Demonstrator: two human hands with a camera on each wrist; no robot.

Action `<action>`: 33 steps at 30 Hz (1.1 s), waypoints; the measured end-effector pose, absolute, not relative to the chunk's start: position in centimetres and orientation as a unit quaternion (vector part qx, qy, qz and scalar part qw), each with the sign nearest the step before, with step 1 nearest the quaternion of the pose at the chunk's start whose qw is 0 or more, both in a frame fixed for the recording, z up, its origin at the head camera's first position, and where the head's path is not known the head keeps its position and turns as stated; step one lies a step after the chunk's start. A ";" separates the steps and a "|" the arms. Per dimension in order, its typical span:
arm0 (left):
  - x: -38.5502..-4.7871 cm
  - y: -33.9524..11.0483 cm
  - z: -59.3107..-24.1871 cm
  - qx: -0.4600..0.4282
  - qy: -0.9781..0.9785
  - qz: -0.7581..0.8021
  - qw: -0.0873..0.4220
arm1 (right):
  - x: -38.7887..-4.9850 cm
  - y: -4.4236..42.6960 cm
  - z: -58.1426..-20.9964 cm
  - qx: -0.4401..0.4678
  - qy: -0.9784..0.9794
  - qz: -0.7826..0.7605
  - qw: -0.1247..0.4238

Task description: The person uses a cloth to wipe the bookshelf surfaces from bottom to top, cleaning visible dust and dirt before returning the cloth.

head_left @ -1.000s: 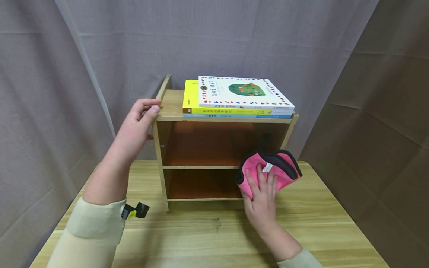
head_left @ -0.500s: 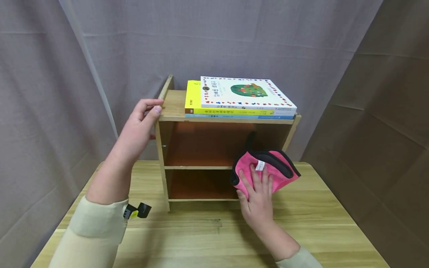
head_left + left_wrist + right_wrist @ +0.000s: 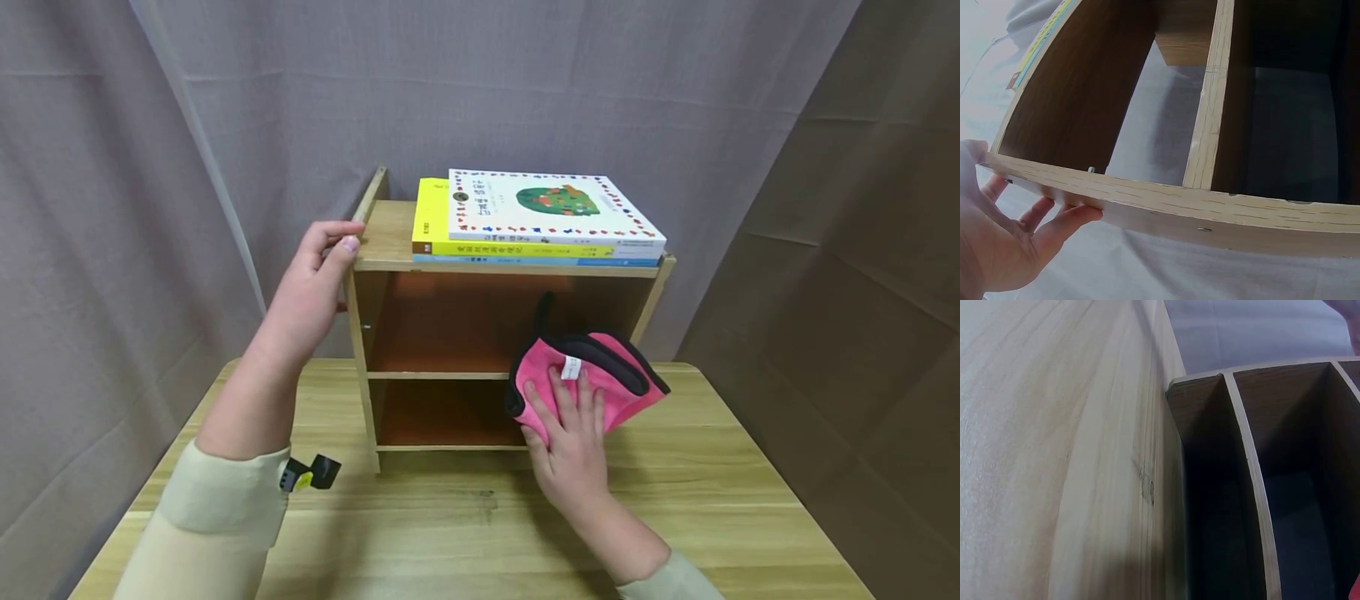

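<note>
Pink cloth [image 3: 611, 379], head view: right of centre in the frame, overlapping the lower right part of the wooden shelf unit [image 3: 450, 376]; edged in black and marked with a white label [image 3: 572, 367]; contact with the unit cannot be made out
Right hand [image 3: 573, 454], head view: seen below the cloth, its fingers laid extended and spread against the near face, not clenched
Left hand [image 3: 307, 292], head view: seen left of centre; the top left corner of the shelf unit is grasped, thumb and forefinger being placed at the upper edge
Books, head view: stacked flat on the top board, upper centre; a white book [image 3: 555, 204] is laid on a yellow book [image 3: 431, 221], with a blue book [image 3: 517, 261] beneath
Table [image 3: 420, 533], head view: wood-grained, spread over the lower frame
Curtain [image 3: 300, 100], head view: grey, hung across the top
Side panel, left wrist view: run across the lower half; gripped at the left edge by the left hand, fingers set along its outer face; book edges are shown at upper left
Compartments, right wrist view: seen at right, beside the table at left; a pink sliver is caught at the lower right corner; the right hand's hold is not shown there
</note>
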State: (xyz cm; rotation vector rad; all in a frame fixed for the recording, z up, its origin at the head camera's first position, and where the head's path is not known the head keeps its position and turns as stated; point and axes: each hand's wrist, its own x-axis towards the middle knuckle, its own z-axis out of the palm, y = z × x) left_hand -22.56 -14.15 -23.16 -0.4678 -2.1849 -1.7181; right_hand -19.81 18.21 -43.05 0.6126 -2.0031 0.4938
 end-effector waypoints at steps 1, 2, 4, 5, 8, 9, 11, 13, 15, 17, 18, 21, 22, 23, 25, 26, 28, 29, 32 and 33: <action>-22.6 -14.1 -23.2 -0.164 -0.765 -0.601 0.162 | -19.8 18.2 -43.0 0.253 -0.819 0.201 0.474; -22.5 -14.1 -23.2 -0.165 -0.766 -0.600 0.162 | -19.9 18.1 -43.0 0.255 -0.819 0.200 0.474; -22.5 -14.1 -23.2 -0.166 -0.767 -0.598 0.164 | -19.9 18.1 -43.0 0.258 -0.819 0.197 0.474; -22.4 -14.1 -23.2 -0.166 -0.768 -0.597 0.165 | -19.9 18.0 -42.9 0.259 -0.819 0.195 0.474; -22.3 -14.1 -23.1 -0.165 -0.771 -0.592 0.168 | -19.9 18.0 -42.8 0.263 -0.818 0.193 0.475; -22.3 -14.1 -23.1 -0.165 -0.771 -0.591 0.169 | -20.0 18.0 -42.8 0.265 -0.817 0.193 0.474; -22.3 -14.0 -23.1 -0.163 -0.772 -0.590 0.171 | -20.0 18.0 -42.8 0.269 -0.815 0.193 0.476; -22.3 -14.0 -23.1 -0.161 -0.772 -0.591 0.171 | -20.0 18.0 -42.8 0.273 -0.814 0.191 0.476; -22.4 -13.9 -23.2 -0.158 -0.772 -0.591 0.172 | -20.0 17.9 -42.8 0.278 -0.814 0.187 0.475; -22.4 -13.9 -23.1 -0.156 -0.773 -0.590 0.172 | -19.9 17.8 -42.8 0.280 -0.815 0.182 0.473; -22.4 -13.8 -23.1 -0.155 -0.774 -0.590 0.172 | -19.9 17.8 -42.7 0.281 -0.816 0.180 0.471; -22.5 -13.8 -23.2 -0.151 -0.772 -0.593 0.172 | -19.9 17.6 -42.6 0.286 -0.819 0.173 0.467; -22.5 -13.8 -23.3 -0.150 -0.772 -0.593 0.173 | -19.8 17.5 -42.6 0.288 -0.819 0.171 0.466; -22.6 -13.8 -23.3 -0.149 -0.772 -0.593 0.175 | -19.8 17.4 -42.5 0.289 -0.820 0.169 0.464; -22.6 -13.8 -23.4 -0.147 -0.771 -0.594 0.177 | -19.8 17.2 -42.5 0.292 -0.823 0.165 0.458; -22.6 -13.8 -23.4 -0.147 -0.771 -0.594 0.178 | -19.8 17.1 -42.5 0.293 -0.824 0.163 0.457; -22.7 -13.8 -23.5 -0.146 -0.772 -0.592 0.182 | -19.8 16.9 -42.4 0.295 -0.825 0.158 0.455; -22.7 -13.8 -23.5 -0.146 -0.772 -0.591 0.183 | -19.8 16.9 -42.4 0.297 -0.826 0.154 0.454; -22.7 -13.8 -23.5 -0.146 -0.773 -0.590 0.185 | -20.0 16.6 -42.5 0.302 -0.826 0.141 0.455; -22.7 -13.8 -23.5 -0.145 -0.773 -0.589 0.185 | -20.0 16.5 -42.4 0.304 -0.826 0.136 0.455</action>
